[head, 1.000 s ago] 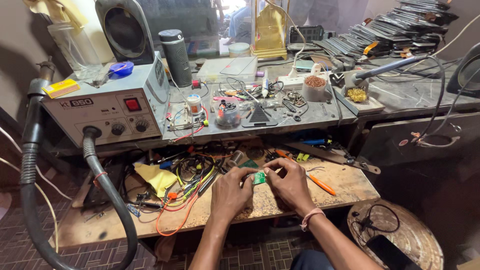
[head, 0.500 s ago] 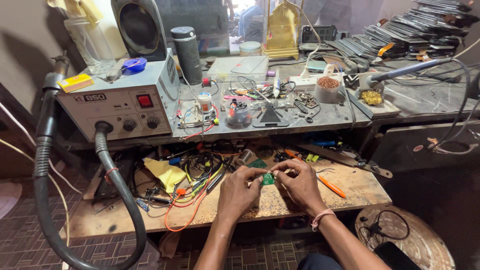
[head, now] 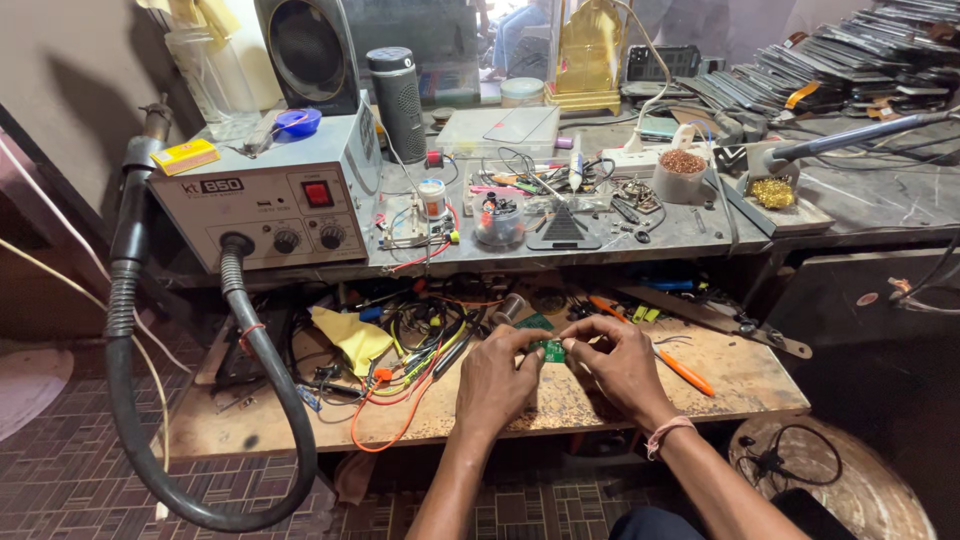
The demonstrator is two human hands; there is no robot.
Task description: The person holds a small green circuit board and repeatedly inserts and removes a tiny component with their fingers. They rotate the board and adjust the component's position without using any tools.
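Hands meet over lower wooden shelf (head: 720,385). Left hand (head: 497,380) and right hand (head: 618,362) pinch small green circuit board (head: 552,350) between fingertips, both sets of fingers narrow, closed on board edges. Board sits between two hands, just above shelf surface. Orange-handled tool (head: 672,362) lies just right of right fingers. Tangle of red and yellow wires (head: 410,370) left of left fingers; yellow cloth (head: 352,335) further left. Grey rework station (head: 270,205) with black hose (head: 265,400) up and left, well apart.
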